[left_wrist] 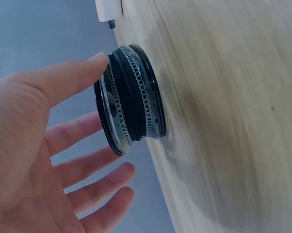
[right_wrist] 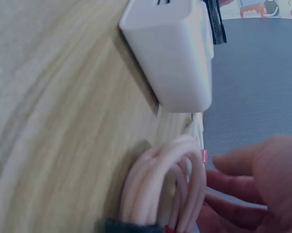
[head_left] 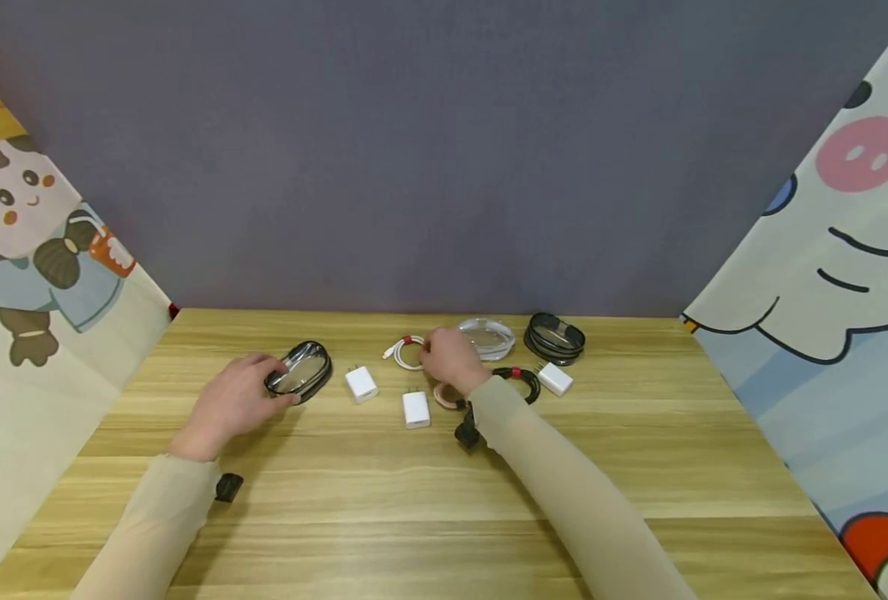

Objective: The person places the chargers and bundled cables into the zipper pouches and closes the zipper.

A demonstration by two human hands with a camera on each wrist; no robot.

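Note:
My left hand is at the left of the table, its thumb and a finger on either side of a round clear zip case with black edges. That case stands on the table, its zipper toward the left wrist camera; the other fingers spread loosely. My right hand hovers by a coiled white cable with a red tie, fingers loosely bent; whether they touch it is hard to tell. Under that wrist lies a coiled pink cable, partly hidden in the head view. A coiled black cable sits right of it.
Three white plug adapters lie about: one left, one in the middle, one right. Farther back are a white-edged clear case and another black-edged case. A grey panel closes the table's far edge.

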